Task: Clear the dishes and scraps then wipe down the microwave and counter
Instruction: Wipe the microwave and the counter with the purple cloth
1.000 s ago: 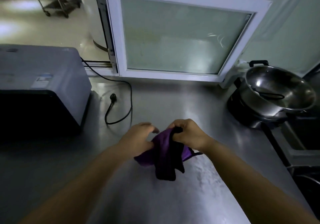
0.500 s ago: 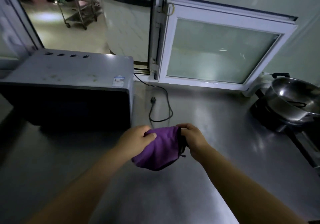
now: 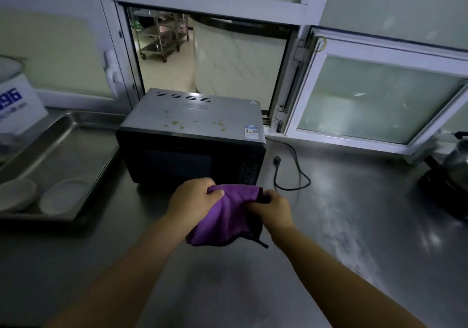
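My left hand [image 3: 195, 201] and right hand [image 3: 272, 208] both grip the purple cloth [image 3: 222, 221], bunched above the steel counter [image 3: 329, 226]. Since a moment ago my view has swung left: the microwave [image 3: 192, 135] with yellow-green specks on top now sits straight ahead, and a tray [image 3: 76, 155] holding two bowls has appeared.

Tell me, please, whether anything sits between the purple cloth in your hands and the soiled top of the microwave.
Nothing visible does. The purple cloth, gripped by the left hand and right hand, is held just in front of the microwave. Only open air lies on the way up to the greenish spots on its top.
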Tool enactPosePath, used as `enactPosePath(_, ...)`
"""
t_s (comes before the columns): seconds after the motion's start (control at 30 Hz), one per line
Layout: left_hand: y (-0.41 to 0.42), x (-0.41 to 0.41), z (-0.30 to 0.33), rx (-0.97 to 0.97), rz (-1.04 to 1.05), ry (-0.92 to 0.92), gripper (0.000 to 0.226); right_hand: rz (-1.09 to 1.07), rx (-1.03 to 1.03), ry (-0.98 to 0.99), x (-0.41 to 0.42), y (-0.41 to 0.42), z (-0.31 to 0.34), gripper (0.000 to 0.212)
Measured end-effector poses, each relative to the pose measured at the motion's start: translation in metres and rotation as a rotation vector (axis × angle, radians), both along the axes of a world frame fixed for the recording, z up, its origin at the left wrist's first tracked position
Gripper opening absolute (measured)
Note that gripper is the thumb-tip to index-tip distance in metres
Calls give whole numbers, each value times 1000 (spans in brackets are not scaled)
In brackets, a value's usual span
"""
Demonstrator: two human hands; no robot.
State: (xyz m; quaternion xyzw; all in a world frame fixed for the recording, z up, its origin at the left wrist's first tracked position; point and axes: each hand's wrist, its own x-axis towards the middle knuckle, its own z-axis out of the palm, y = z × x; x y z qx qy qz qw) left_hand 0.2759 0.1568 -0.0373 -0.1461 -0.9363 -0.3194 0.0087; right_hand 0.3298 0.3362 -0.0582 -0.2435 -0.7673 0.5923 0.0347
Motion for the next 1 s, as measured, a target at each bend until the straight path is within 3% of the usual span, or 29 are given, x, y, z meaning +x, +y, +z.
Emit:
enactPosePath(0.1,-8,-4,-4,102,59,-58,28,24,100,129,-4,-17,9,17)
enactPosePath(0.27,4,-11,-1,756,215,-532,14,168,292,346,-7,-39,3,19)
enactPosePath(0.4,18,-22,7,942,275,-653,13,353,355,355,-12,-36,-3,69)
enactPosePath(0.43,23,-24,9,979,264,-673,12,367,362,333,-16,-32,-4,75)
enactPosePath(0.5,32,-30,13,1028,222,-718,10,342,390,312,-28,-23,-4,67)
enactPosePath(0.6,44,-47,17,897,167,-641,15,249,420,318,-52,0,7,41)
enactPosePath(0.7,52,-68,18,696,152,-396,19,173,459,286,-76,34,28,40)
enactPosePath(0.87,65,-99,21,540,132,-166,21,31,892,488,-114,80,73,34)
enactPosePath(1.0,75,-121,22,313,161,42,21,235,1107,603,-153,84,81,38)
